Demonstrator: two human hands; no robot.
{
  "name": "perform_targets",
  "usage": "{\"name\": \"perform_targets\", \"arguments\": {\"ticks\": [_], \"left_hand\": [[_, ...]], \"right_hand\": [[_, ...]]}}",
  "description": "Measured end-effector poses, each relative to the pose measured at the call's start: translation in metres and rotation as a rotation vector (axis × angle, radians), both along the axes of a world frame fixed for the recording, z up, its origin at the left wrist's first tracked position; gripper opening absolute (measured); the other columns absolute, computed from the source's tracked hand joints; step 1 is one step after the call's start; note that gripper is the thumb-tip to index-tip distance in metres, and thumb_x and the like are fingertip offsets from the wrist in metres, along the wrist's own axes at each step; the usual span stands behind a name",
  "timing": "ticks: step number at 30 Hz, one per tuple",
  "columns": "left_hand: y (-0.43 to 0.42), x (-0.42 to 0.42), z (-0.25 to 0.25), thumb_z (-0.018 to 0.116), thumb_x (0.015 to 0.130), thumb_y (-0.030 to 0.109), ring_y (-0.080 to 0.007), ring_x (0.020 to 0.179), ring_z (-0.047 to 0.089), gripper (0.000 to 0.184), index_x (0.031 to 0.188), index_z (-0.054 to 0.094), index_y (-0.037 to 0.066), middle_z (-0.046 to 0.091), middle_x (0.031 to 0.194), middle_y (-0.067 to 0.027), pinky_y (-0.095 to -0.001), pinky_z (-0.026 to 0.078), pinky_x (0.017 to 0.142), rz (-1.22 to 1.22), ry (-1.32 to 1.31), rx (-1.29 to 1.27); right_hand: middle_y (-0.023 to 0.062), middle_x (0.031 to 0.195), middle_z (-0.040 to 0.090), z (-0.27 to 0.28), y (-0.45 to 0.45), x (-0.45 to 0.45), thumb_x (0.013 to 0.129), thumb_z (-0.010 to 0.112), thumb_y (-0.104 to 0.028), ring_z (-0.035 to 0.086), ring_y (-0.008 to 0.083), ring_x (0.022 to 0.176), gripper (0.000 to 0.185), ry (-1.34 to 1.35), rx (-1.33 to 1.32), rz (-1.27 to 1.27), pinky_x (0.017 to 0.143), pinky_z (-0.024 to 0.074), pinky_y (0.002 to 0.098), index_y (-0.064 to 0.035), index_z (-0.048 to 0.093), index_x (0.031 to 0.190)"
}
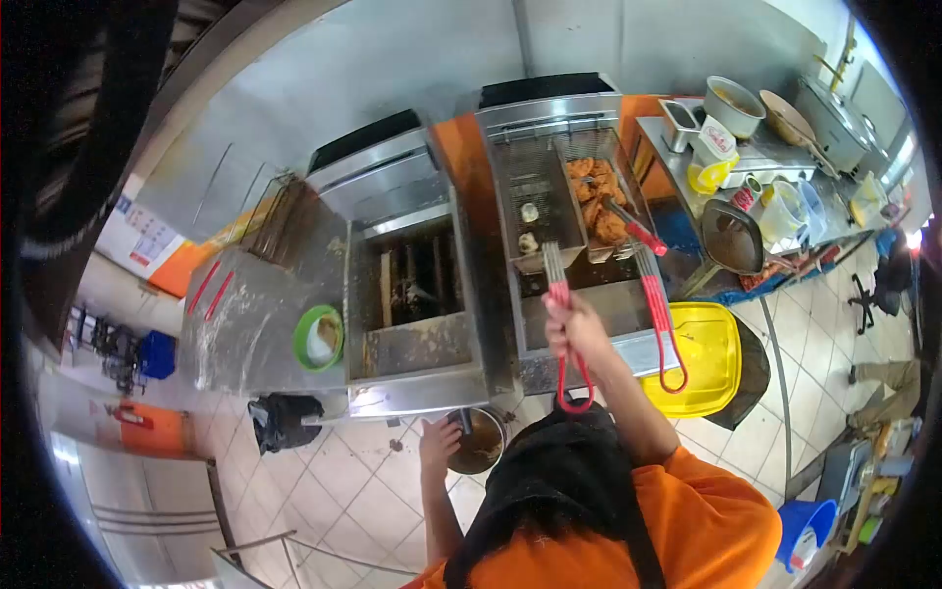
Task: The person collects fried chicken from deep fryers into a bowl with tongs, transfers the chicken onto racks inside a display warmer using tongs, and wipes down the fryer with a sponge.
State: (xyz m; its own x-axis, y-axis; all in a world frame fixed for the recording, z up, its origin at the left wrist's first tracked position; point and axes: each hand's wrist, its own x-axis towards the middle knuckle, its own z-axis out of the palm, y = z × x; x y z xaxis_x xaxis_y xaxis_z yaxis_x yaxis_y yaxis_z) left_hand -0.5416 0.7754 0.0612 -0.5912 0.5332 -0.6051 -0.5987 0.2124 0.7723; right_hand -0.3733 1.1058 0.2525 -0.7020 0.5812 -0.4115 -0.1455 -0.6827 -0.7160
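At four o'clock, gripping red looped basket handle (559,293) in closed right hand (577,329); at six, spreading wide left hand (441,444) beside round metal pot (483,454).

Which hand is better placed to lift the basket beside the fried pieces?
Probably the right hand: it grips the red handle of that basket. The left hand is well away, fingers spread, down by the pot.
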Motion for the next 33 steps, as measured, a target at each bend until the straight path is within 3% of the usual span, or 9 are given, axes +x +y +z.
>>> {"name": "perform_targets", "arguments": {"ticks": [3,15,18,21,24,27,28,31,33], "left_hand": [[-0.063,0.021,-0.075,0.032,0.096,0.060,-0.0228,0.088,0.066,0.065,0.119,0.053,0.003,0.065,0.106,-0.0116,-0.0316,0.053,0.065,-0.033,0.026,-0.174],[-0.318,0.192,-0.249,0.043,0.096,0.040,-0.0386,0.094,0.063,0.050,0.126,0.048,0.000,0.061,0.111,-0.0242,-0.0492,0.052,0.078,0.213,-0.493,-0.488],[-0.355,0.235,-0.246,0.042,0.096,0.036,-0.0380,0.094,0.063,0.048,0.126,0.047,0.000,0.061,0.110,-0.0246,-0.0475,0.053,0.076,-0.403,0.727,-0.336],[-0.342,0.225,-0.275,0.041,0.096,0.038,-0.0370,0.095,0.063,0.050,0.129,0.045,0.001,0.060,0.114,-0.0230,-0.0456,0.052,0.078,0.378,-0.459,-0.426],[-0.337,0.222,-0.266,0.041,0.096,0.039,-0.0370,0.095,0.063,0.052,0.131,0.042,0.001,0.060,0.116,-0.0221,-0.0466,0.052,0.078,0.323,-0.497,-0.475],[-0.322,0.215,-0.259,0.041,0.096,0.041,-0.0375,0.095,0.063,0.053,0.132,0.041,0.002,0.059,0.118,-0.0224,-0.0478,0.052,0.078,0.291,-0.449,-0.466],[-0.322,0.208,-0.256,0.043,0.095,0.040,-0.0381,0.093,0.064,0.053,0.132,0.041,0.001,0.059,0.116,-0.0239,-0.0502,0.052,0.077,0.238,-0.468,-0.471],[-0.321,0.195,-0.248,0.045,0.094,0.040,-0.0376,0.093,0.064,0.053,0.130,0.042,0.001,0.060,0.115,-0.0226,-0.0516,0.052,0.077,0.208,-0.428,-0.535],[-0.315,0.185,-0.228,0.045,0.094,0.038,-0.0363,0.091,0.064,0.051,0.129,0.043,0.001,0.060,0.115,-0.0211,-0.0517,0.053,0.076,0.192,-0.396,-0.564]], "right_hand": [[-0.0060,0.063,0.033,0.023,0.008,-0.006,0.095,0.056,-0.020,0.030,0.0050,0.046,0.016,0.122,-0.006,0.010,0.038,0.0214,0.0227,-0.0111,0.050,0.107],[-0.0033,0.061,0.034,-0.075,-0.021,0.016,0.094,0.054,-0.011,0.031,0.0075,0.043,0.016,-0.037,0.084,0.022,0.036,0.0260,0.0252,-0.0130,0.047,0.109],[-0.0035,0.061,0.034,-0.109,-0.020,0.006,0.094,0.054,-0.011,0.031,0.0076,0.042,0.015,-0.019,0.052,0.006,0.036,0.0262,0.0256,-0.0130,0.047,0.108],[-0.0037,0.060,0.033,-0.134,-0.018,0.006,0.094,0.055,-0.011,0.031,0.0072,0.042,0.015,-0.058,0.085,0.026,0.036,0.0255,0.0255,-0.0129,0.047,0.106],[-0.0038,0.060,0.036,-0.151,-0.006,0.012,0.095,0.054,-0.017,0.034,0.0079,0.042,0.015,-0.060,0.134,0.043,0.035,0.0306,0.0246,-0.0127,0.048,0.108],[-0.0010,0.063,0.047,-0.139,-0.004,0.014,0.094,0.056,-0.020,0.044,0.0110,0.044,0.013,-0.322,0.291,0.028,0.038,0.0390,0.0281,-0.0084,0.053,0.101],[0.0040,0.070,0.059,-0.174,0.021,0.024,0.093,0.059,-0.024,0.054,0.0141,0.050,0.020,-0.562,0.950,0.162,0.044,0.0449,0.0329,-0.0044,0.059,0.090],[0.0092,0.069,0.063,-0.019,-0.031,0.050,0.091,0.062,-0.028,0.058,0.0154,0.055,0.027,-0.832,0.999,0.547,0.050,0.0460,0.0348,-0.0017,0.064,0.084],[0.0164,0.066,0.064,0.031,-0.024,0.073,0.089,0.059,-0.033,0.066,0.0282,0.063,0.030,-0.632,1.697,0.399,0.058,0.0499,0.0387,-0.0037,0.067,0.095]]}}
